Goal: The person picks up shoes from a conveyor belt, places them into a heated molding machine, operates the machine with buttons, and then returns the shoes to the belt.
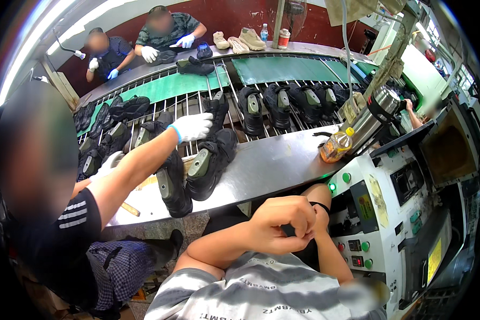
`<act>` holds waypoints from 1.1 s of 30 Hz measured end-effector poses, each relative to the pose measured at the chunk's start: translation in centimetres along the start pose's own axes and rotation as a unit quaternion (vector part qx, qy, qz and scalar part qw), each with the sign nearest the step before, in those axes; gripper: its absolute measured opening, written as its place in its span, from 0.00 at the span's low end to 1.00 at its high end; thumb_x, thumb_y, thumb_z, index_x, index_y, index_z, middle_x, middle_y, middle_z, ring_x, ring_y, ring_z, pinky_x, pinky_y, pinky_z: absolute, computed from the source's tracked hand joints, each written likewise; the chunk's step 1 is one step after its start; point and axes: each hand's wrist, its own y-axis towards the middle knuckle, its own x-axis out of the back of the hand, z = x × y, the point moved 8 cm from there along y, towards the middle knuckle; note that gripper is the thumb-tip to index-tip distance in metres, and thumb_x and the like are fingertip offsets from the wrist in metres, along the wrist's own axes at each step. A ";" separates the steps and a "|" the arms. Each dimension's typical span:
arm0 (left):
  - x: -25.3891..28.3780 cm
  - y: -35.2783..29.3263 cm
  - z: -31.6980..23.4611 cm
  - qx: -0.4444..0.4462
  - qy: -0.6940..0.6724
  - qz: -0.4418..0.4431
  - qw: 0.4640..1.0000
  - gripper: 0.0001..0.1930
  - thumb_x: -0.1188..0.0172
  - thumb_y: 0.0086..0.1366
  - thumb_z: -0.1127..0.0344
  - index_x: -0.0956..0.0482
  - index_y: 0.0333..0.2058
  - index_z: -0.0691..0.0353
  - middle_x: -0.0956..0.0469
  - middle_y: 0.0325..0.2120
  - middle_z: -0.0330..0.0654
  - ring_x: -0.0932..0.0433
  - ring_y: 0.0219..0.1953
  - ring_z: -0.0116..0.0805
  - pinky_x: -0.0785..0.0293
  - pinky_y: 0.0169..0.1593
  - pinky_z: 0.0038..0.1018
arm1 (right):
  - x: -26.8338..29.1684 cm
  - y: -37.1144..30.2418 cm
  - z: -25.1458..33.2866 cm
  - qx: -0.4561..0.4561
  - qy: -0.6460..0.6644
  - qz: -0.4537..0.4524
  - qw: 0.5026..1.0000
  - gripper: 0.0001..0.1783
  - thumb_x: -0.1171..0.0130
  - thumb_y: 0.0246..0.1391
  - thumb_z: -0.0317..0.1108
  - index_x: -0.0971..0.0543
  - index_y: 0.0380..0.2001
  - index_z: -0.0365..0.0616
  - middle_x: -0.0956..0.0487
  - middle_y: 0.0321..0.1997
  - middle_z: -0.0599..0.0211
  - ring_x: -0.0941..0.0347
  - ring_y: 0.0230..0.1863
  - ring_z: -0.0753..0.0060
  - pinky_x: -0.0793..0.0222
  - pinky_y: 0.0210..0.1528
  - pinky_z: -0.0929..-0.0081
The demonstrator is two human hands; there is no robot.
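Both of my bare hands are held together in front of my body, near the metal table's front edge. My left hand is closed, its fingers curled toward the thumb; a dark patch shows in the gap, and I cannot make out whether it is a held thing. Behind it, my right hand touches or nearly touches it, and its fingers are largely hidden. Neither hand is on a shoe. Closest on the metal table is a black shoe with a greenish last inside, beside another black shoe.
At left a co-worker's white-gloved hand reaches over the shoes. Black shoes line the roller conveyor. A drink bottle and steel flask stand at right, beside a machine panel. Two people sit across the line.
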 end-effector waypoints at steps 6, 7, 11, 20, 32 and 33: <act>-1.9 -0.8 3.2 0.059 -0.011 0.042 0.997 0.13 0.32 0.48 0.83 0.27 0.24 0.60 0.22 0.25 0.41 0.24 0.25 0.34 0.30 0.28 0.26 | -2.2 -0.4 -5.9 0.028 0.109 -0.003 0.994 0.11 0.37 0.45 0.34 0.27 0.18 0.42 0.26 0.18 0.61 0.27 0.22 0.58 0.32 0.27 0.64; -1.9 -1.2 3.4 0.066 0.000 0.040 0.997 0.13 0.32 0.48 0.83 0.27 0.24 0.60 0.21 0.26 0.41 0.23 0.26 0.34 0.29 0.28 0.26 | -2.0 -0.1 -4.4 0.032 0.101 0.009 0.994 0.11 0.37 0.45 0.34 0.27 0.18 0.41 0.26 0.18 0.60 0.27 0.21 0.58 0.32 0.27 0.64; 1.0 -3.9 4.6 0.099 0.146 -0.010 0.984 0.08 0.32 0.50 0.80 0.22 0.26 0.61 0.20 0.26 0.41 0.20 0.28 0.37 0.26 0.32 0.28 | 0.7 -0.3 0.0 -0.011 0.043 -0.027 0.999 0.11 0.37 0.45 0.34 0.26 0.18 0.42 0.26 0.17 0.60 0.28 0.21 0.58 0.33 0.26 0.64; 18.2 -21.1 5.4 0.212 0.655 -0.326 0.649 0.41 0.32 0.49 0.71 0.42 0.61 0.68 0.37 0.56 0.59 0.43 0.63 0.57 0.46 0.66 0.44 | 1.6 -0.4 0.2 0.009 0.043 -0.044 0.998 0.09 0.36 0.45 0.31 0.26 0.19 0.41 0.27 0.16 0.64 0.29 0.18 0.67 0.33 0.25 0.71; 24.3 -22.4 12.3 0.266 0.623 -0.270 0.685 0.42 0.22 0.38 0.58 0.33 0.52 0.66 0.31 0.46 0.52 0.31 0.51 0.53 0.35 0.56 0.42 | 0.1 0.8 1.2 0.001 0.017 -0.016 1.000 0.11 0.37 0.44 0.34 0.27 0.17 0.43 0.27 0.18 0.62 0.28 0.23 0.55 0.33 0.27 0.62; 24.3 -21.9 13.1 0.232 0.599 -0.294 0.708 0.43 0.21 0.38 0.60 0.34 0.53 0.66 0.30 0.46 0.51 0.30 0.51 0.50 0.35 0.57 0.40 | 0.1 0.9 1.2 0.000 0.016 -0.016 1.000 0.11 0.37 0.44 0.34 0.27 0.17 0.43 0.27 0.18 0.62 0.28 0.23 0.55 0.33 0.27 0.62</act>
